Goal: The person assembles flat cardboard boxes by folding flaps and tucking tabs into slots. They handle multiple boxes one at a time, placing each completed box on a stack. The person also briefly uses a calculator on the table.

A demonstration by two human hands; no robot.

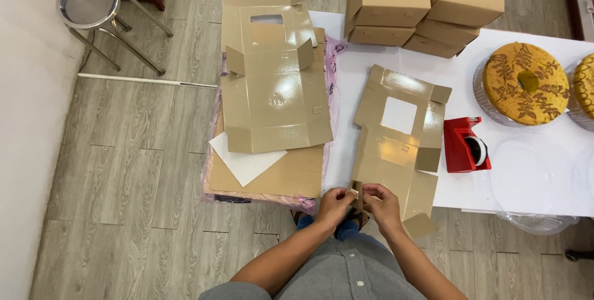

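White table (371, 58): flat box blank (396, 145) lies near front edge, glossy side up, window cutout at centre. Stack of more blanks (272, 89) just left of table.

Left hand (334, 204) and right hand (380, 204) together at blank's near left corner, fingertips pinched on small flap.

Judgement: crease along scored line, 2 thumbs close together, rest of blank kept flat on table.

Red tape dispenser (465, 145) just right of blank.
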